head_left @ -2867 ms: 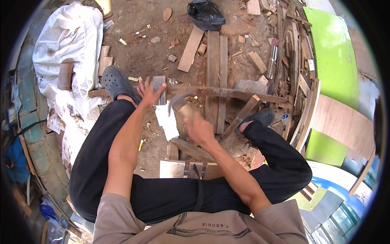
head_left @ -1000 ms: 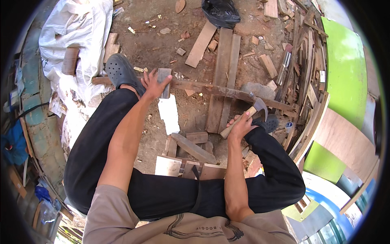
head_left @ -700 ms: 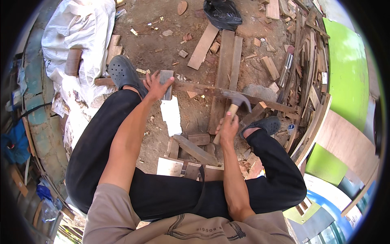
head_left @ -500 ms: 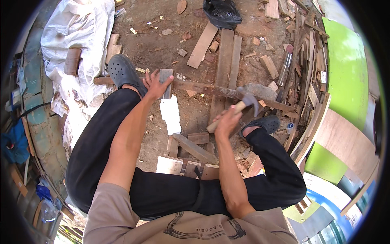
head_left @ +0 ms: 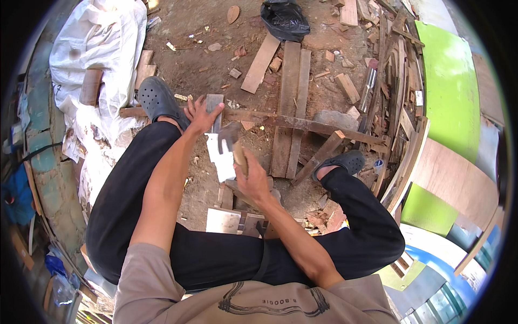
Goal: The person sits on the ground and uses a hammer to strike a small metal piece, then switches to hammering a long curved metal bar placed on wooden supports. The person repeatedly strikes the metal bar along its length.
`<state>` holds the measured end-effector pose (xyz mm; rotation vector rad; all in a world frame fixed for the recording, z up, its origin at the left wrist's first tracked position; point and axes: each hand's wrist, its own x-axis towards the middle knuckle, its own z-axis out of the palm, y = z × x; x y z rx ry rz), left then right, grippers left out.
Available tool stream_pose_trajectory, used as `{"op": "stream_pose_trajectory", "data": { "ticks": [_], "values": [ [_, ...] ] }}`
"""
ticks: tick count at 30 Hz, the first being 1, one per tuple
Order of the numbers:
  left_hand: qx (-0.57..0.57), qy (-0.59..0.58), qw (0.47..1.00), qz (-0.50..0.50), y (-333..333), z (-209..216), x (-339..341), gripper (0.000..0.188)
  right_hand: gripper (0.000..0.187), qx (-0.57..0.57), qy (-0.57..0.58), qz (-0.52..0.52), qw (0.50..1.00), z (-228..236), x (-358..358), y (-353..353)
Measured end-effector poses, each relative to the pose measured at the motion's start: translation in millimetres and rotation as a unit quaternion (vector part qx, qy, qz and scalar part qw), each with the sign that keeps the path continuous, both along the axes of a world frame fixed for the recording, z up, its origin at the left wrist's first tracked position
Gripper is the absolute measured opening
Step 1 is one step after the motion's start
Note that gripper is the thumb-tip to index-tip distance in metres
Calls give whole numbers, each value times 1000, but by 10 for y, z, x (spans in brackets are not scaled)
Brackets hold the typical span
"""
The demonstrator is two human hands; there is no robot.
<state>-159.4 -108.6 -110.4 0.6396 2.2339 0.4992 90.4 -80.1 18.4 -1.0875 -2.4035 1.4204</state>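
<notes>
My left hand (head_left: 200, 116) holds a short grey wood block (head_left: 215, 101) against a long narrow plank (head_left: 302, 124), the thumb on the block's right side and the fingers at its left. In my right hand (head_left: 252, 181) is a claw hammer (head_left: 240, 154), gripped round its wooden handle. The hammer's head, slightly blurred, is just below the block, over a white sheet piece (head_left: 222, 164) on the ground. It cannot be told whether the head touches the block. My left shoe (head_left: 159, 100) rests on the plank's left end.
Two boards (head_left: 286, 108) lie under the plank, running away from me. Scrap wood (head_left: 399, 92) is heaped at the right, beside a green panel (head_left: 448, 86). A white sack (head_left: 97, 43) spreads at the left; a black plastic bag (head_left: 286, 20) sits at the far side.
My right hand has swung the hammer leftward from over the plank's right part to near the block. My left hand stays on the block.
</notes>
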Motion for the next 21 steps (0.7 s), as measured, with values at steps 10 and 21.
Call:
{"op": "stream_pose_trajectory", "data": {
  "ticks": [10,21],
  "values": [
    [1,-32,999,-22,60,47,-45,103,51,116,-128,14,985,-212,96,473],
    [10,-23,1000,-16,17,56,-3,103,49,130,-139,45,981,-151,57,548]
  ]
}}
